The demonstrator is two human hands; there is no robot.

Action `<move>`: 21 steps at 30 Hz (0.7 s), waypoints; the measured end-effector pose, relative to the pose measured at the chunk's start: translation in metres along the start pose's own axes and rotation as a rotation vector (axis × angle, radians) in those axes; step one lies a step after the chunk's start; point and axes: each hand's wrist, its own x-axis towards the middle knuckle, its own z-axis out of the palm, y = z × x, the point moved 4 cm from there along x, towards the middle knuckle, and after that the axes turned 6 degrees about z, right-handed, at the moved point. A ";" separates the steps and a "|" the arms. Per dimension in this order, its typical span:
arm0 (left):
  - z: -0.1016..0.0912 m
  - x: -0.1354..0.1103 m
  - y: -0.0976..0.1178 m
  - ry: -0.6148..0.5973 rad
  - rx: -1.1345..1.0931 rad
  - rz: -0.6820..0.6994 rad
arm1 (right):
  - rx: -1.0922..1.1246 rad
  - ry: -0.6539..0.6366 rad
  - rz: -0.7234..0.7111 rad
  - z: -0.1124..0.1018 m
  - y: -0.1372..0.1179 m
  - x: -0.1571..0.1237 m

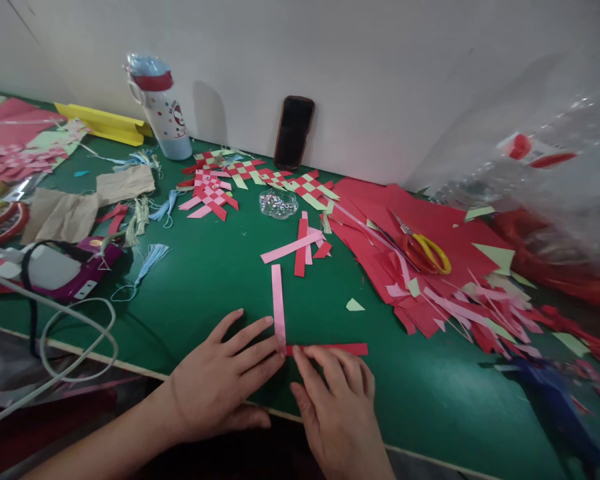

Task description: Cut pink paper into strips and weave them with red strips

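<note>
A pink paper strip [278, 300] and a red paper strip [337, 349] meet in an L shape near the table's front edge. The fingers of my left hand [230, 377] are spread, and their tips touch the lower end of the pink strip at the corner. My right hand [337, 407] rests its fingertips on the red strip, just right of that corner, with the thumb apart. How the two strips join is partly hidden under my fingertips. Beyond them, a small pile of red and pink strips [301, 243] lies on the green table [230, 267].
Woven paper fish [213, 193] and a clear dish of beads [279, 203] lie farther back. Red sheets [365, 213] and yellow-handled scissors [433, 253] lie right. Against the wall stand a phone [294, 132] and a bottle [160, 110]. Cables [80, 310] cross the left side.
</note>
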 end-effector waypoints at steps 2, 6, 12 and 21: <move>0.000 0.000 0.000 0.001 -0.008 -0.005 | -0.034 0.002 0.004 -0.002 0.007 -0.003; 0.001 -0.001 0.000 -0.002 -0.005 -0.013 | -0.107 0.017 -0.013 -0.007 0.023 -0.010; 0.003 -0.003 0.000 0.010 -0.015 -0.005 | -0.131 -0.005 -0.033 -0.006 0.024 -0.011; 0.001 -0.001 0.000 0.024 -0.012 0.005 | -0.023 -0.101 -0.053 -0.015 0.052 0.009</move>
